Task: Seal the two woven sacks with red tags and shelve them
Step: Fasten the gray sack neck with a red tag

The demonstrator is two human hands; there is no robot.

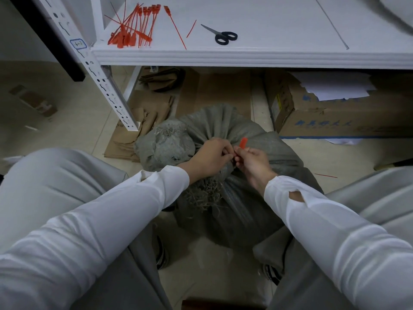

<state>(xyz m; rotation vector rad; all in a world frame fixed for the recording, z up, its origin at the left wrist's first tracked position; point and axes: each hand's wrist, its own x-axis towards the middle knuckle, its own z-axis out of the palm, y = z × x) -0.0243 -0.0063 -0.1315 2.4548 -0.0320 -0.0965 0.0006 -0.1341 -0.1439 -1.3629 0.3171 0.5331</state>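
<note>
A grey woven sack [279, 157] stands on the floor between my knees, its neck bunched together. My left hand [212, 158] grips the gathered neck, fingers curled. Close beside it, my right hand [251, 162] pinches a red tag [243, 143] whose flat head sticks up above my fingers at the neck. The tag's strap is hidden by my hands. A second bunched grey sack [165, 144] lies just left of the first, frayed threads showing. Loose red tags [134, 30] lie in a pile on the white shelf [245, 55] above.
Black scissors [221, 34] and a single red tag [175, 27] lie on the shelf. A perforated white upright [98, 74] stands at left. Under the shelf are flattened cardboard [143, 130], a printed carton [335, 117] with white paper, and a red strip [325, 175] on the floor.
</note>
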